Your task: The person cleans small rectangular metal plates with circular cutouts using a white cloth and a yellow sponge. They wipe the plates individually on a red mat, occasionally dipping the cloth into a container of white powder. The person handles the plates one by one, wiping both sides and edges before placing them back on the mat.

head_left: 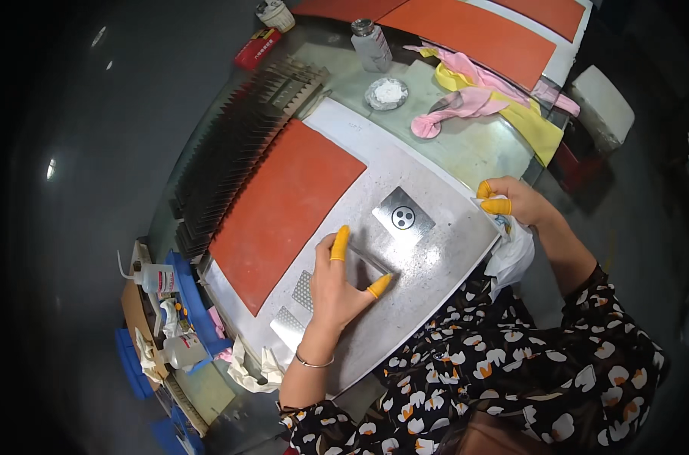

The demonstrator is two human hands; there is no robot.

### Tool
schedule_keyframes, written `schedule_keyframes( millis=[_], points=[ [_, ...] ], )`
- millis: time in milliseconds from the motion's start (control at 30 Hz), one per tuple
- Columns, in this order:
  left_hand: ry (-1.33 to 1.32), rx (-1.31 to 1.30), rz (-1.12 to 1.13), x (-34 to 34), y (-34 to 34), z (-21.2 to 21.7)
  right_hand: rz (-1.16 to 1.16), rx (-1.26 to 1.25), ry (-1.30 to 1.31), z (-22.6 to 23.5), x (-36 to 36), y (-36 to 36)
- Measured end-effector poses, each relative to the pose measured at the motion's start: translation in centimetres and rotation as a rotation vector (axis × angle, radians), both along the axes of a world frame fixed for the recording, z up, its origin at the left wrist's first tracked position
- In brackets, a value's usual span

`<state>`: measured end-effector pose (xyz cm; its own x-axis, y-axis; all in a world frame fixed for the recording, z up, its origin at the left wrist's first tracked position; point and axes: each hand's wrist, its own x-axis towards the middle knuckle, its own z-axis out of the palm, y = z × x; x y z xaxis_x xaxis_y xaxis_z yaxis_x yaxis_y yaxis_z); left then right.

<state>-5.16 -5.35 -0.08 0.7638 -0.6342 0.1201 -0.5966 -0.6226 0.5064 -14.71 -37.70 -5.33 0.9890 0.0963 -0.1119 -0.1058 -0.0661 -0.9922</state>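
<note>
Pressing flat on a small square metal plate (pixel 369 264) on the bench's steel sheet (pixel 435 258), the left hand (pixel 343 284) spreads open; the right hand (pixel 511 201) pinches a white cloth (pixel 511 254). The plate looks thin, stiff, slippery: best lifted by its edges.

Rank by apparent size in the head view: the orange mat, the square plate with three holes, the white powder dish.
1. orange mat
2. square plate with three holes
3. white powder dish, slightly smaller, though it lies farther away, so unsure.
</note>
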Motion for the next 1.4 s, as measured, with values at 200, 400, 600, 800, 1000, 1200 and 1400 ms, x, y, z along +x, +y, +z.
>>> schedule_keyframes(
  millis=[200, 400, 600, 800, 1000, 1200, 1400],
  points=[
    [0.005, 0.137, 0.081, -0.9, 4.2, -1.9, 0.03, 0.053, 0.041, 0.4, 0.1, 0.1],
    [0.071, 0.385, 0.378, -2.4, 9.0, -3.7, 0.035, 0.104, 0.049, 0.5, 0.0, 0.1],
    [-0.047, 0.388, 0.218, -2.3, 7.4, -1.3, 0.006, 0.052, -0.014, 0.3, 0.0, 0.1],
    [0.069, 0.052, 0.27, -1.9, 7.6, 0.7, -0.015, 0.018, -0.03, 0.3, 0.0, -0.1],
    [-0.021, -0.079, 0.16, -2.2, 12.1, -2.3, -0.024, -0.025, 0.006, 1.1, 0.2, 0.4],
    [0.086, 0.356, 0.234, -2.4, 16.8, -0.9, -0.052, -0.032, 0.066, -0.8, -0.1, 0.0],
    [0.107, 0.335, 0.306, -3.5, 19.4, -2.4, -0.067, 0.047, 0.079, -0.7, 0.2, 0.5]
  ],
)
